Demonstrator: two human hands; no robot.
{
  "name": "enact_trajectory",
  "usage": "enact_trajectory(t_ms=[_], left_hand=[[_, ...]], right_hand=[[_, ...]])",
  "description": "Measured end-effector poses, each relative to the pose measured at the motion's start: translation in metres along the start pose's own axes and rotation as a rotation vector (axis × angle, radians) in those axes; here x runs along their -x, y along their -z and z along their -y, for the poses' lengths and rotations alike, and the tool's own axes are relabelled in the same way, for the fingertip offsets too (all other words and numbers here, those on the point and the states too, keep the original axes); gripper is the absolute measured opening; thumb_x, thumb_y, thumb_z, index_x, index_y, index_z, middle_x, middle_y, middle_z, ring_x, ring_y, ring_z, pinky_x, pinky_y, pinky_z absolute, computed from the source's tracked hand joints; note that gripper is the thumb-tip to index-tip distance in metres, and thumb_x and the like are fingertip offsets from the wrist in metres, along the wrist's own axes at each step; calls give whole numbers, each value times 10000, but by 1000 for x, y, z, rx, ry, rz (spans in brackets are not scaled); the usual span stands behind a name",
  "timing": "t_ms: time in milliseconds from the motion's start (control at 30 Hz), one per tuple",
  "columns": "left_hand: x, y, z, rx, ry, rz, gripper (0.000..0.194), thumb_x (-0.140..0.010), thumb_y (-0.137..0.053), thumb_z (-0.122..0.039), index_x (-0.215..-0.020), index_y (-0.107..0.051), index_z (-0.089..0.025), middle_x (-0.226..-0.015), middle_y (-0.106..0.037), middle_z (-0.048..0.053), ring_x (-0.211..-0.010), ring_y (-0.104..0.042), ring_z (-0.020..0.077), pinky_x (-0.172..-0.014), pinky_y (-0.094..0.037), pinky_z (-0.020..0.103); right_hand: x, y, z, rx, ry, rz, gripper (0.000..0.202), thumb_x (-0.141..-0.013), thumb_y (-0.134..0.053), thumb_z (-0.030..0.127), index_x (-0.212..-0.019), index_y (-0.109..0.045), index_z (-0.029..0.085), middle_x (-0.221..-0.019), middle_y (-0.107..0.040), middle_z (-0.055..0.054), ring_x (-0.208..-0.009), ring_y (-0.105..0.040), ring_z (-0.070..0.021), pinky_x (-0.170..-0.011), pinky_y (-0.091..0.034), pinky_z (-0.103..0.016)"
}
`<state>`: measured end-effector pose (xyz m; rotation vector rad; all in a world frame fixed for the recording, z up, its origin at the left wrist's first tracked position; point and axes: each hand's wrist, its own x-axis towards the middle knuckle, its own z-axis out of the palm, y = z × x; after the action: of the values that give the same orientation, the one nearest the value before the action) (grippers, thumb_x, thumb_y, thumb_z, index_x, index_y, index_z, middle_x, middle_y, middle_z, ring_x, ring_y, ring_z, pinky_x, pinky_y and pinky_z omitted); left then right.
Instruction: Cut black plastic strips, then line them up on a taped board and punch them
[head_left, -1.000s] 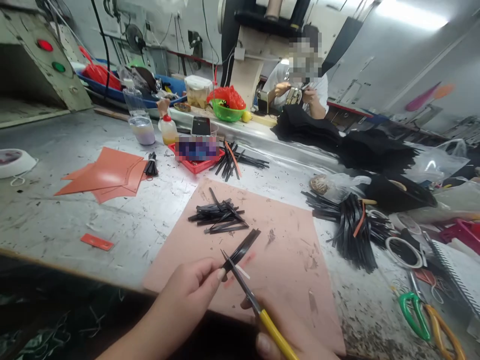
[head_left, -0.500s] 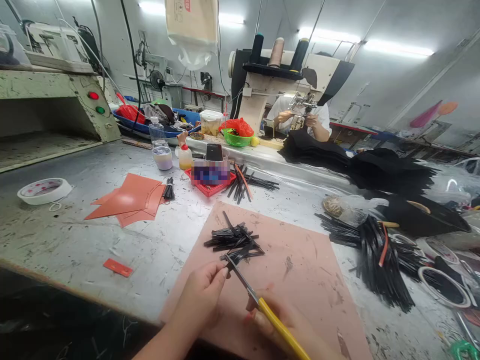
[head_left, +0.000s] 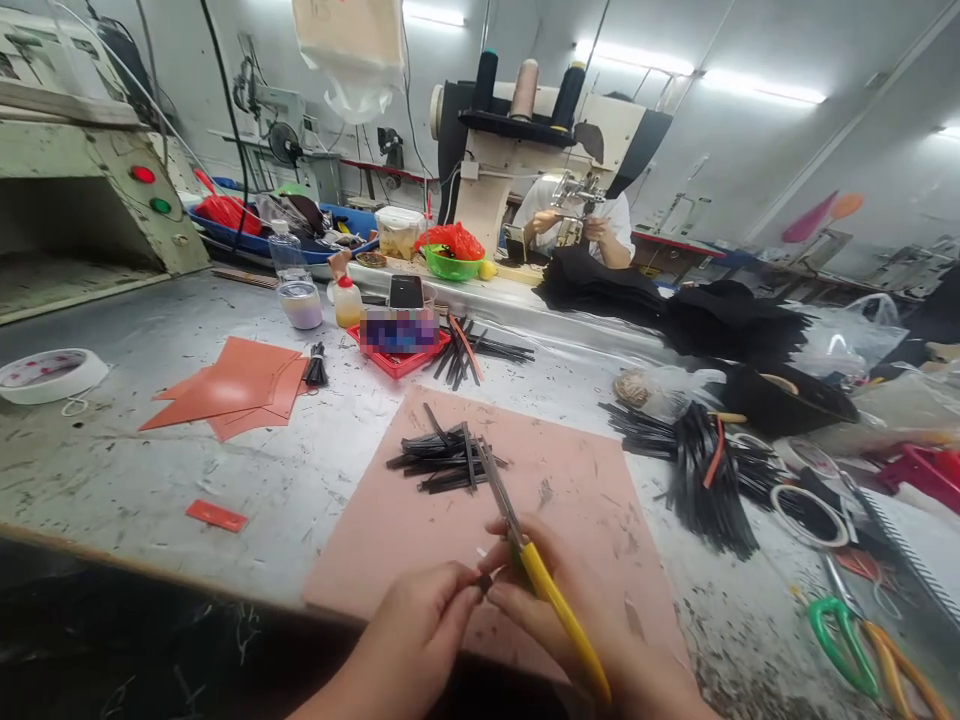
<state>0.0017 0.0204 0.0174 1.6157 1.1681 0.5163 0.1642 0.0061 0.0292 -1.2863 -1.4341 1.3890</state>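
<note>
Near the front edge of the pink board (head_left: 570, 470), my left hand (head_left: 431, 610) pinches a small dark piece (head_left: 484, 582), mostly hidden by the fingers. My right hand (head_left: 555, 600) holds yellow-handled scissors (head_left: 559, 610), their blades pointing up and away over the board. The fingertips of my right hand are close to the dark piece as well. Beyond both hands lies a loose pile of black strips (head_left: 439, 455), with the scissor tips at its right side.
Orange sheets (head_left: 232, 385), a tape roll (head_left: 52, 376) and a red tray (head_left: 397, 365) stand left and behind. Black strips (head_left: 694, 480) and green-handled scissors (head_left: 840, 640) lie right. Behind, a person sits at a sewing machine (head_left: 480, 190).
Both hands have drawn back from the black strips toward the board's front edge and closer together. The scissors have turned more upright. The view has shifted right.
</note>
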Motion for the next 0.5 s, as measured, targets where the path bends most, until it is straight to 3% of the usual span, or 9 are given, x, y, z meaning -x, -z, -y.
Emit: enact_trajectory(t_ms=[100, 233, 367, 500], left_hand=[[7, -10, -1, -83, -49, 82, 263, -835, -355, -313, -797, -590, -201, -748, -636, 23, -706, -577, 173, -656, -391, 243], [15, -6, 8, -192, 73, 70, 237, -815, -359, -315, -867, -571, -222, -823, -641, 28, -773, -582, 199, -691, -386, 268], [22, -4, 19, -238, 213, 33, 250, -806, -325, -383, -746, -501, -216, -696, -589, 18, -665, -549, 201, -612, -361, 274], [21, -15, 25, -132, 278, -16, 263, -796, -315, -415, -650, -423, -224, -534, -498, -30, -514, -486, 169, -547, -338, 262]], right_hand=[[3, 2, -1, 45, 35, -8, 276, -731, -522, 195, -1005, -490, 208, -702, -544, 26, -671, -557, -124, -660, -466, -252], [-4, 26, -3, 256, 22, -73, 285, -685, -504, 160, -969, -507, 187, -642, -517, 40, -576, -501, -113, -579, -432, -238], [-19, 52, -4, 493, -36, -93, 338, -691, -486, 131, -1022, -516, 193, -680, -564, 27, -597, -525, -127, -597, -422, -246], [-29, 55, -3, 691, -45, -43, 333, -733, -468, 137, -1050, -542, 210, -740, -616, 0, -662, -563, -157, -618, -419, -257]])
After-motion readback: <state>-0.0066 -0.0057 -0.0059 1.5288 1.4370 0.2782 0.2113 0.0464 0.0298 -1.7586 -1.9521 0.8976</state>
